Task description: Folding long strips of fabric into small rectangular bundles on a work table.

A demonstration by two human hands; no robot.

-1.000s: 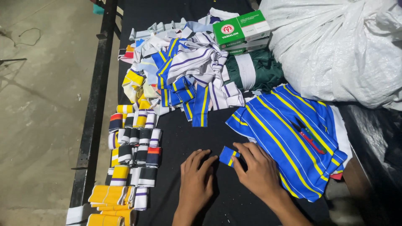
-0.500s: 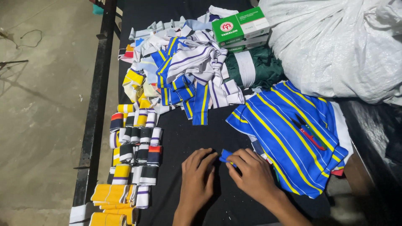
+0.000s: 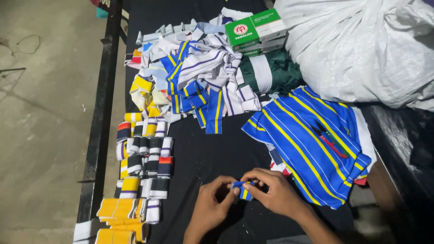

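Your left hand (image 3: 211,205) and right hand (image 3: 275,193) both pinched a small blue-and-yellow strip (image 3: 242,190) just above the black worktop (image 3: 212,156). Its long axis could not be told. The fingers were curled, nearly closed. Rolled strips (image 3: 144,158) lay left.

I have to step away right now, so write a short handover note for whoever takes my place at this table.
Left hand and right hand: both pinch one small blue and yellow striped fabric strip between the fingertips, just above the black table.
Laid out: rows of folded strips along the table's left edge, with yellow ones nearest.
Loose: a mixed heap of striped strips at the far end, beside a green and white box.
Right side: a stack of blue and yellow striped cloth, and a white sack behind it.
Done: many strips folded. Left: the heap is unsorted.
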